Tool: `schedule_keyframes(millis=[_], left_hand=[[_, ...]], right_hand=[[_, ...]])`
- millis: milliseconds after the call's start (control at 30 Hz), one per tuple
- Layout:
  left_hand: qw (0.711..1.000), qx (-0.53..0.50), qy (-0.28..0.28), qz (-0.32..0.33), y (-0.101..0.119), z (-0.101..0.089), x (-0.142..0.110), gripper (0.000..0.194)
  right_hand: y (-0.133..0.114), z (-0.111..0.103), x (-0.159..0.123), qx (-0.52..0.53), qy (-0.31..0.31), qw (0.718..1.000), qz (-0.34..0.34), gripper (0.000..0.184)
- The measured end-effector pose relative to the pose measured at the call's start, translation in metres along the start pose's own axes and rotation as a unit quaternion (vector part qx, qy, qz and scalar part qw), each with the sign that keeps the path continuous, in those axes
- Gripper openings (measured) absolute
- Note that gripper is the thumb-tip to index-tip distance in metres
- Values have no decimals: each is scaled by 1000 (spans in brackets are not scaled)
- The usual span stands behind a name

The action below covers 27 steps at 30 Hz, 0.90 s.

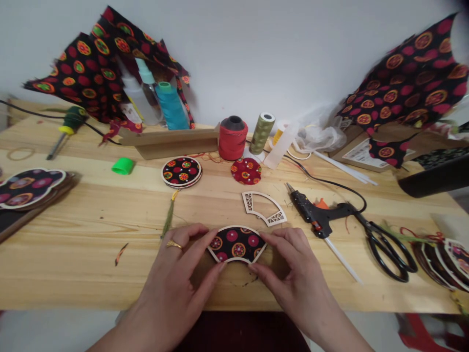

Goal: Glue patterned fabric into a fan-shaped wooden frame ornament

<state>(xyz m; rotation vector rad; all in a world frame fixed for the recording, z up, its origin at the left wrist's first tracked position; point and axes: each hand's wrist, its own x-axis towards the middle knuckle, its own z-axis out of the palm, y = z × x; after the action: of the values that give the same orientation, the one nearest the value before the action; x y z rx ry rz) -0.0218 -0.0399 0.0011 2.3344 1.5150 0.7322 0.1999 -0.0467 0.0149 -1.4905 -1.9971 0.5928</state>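
Note:
A fan-shaped wooden frame filled with dark patterned fabric (239, 244) is held just over the table, dotted with small pearly beads. My left hand (179, 274), with a ring on one finger, pinches its left end between thumb and fingers. Its right end is gripped the same way by my right hand (293, 271). Beyond it lies an openwork wooden fan frame (264, 209). A black glue gun (318, 210) with a white glue stick rests to the right of my right hand. Past my left hand is a round fabric ornament (181, 172) with a green tassel (169, 217).
Black-handled scissors (390, 249) and stacked ornaments (439, 261) lie at the right. Red thread (232, 139), olive thread (262, 133) and a cardboard tray (176, 143) stand toward the wall. A screwdriver (66, 129) and a cloud-shaped ornament (31, 187) are at the left.

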Motion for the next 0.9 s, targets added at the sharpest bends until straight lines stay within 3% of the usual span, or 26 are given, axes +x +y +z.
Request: schedule_keyframes(millis=[633, 900], left_hand=[[1000, 0, -11, 5, 1, -2, 2, 37], [1000, 21, -7, 18, 3, -5, 5, 37]], right_hand=[[-1, 0, 0, 3, -10, 1000, 21, 35], [-3, 0, -2, 6, -15, 999, 28, 42]])
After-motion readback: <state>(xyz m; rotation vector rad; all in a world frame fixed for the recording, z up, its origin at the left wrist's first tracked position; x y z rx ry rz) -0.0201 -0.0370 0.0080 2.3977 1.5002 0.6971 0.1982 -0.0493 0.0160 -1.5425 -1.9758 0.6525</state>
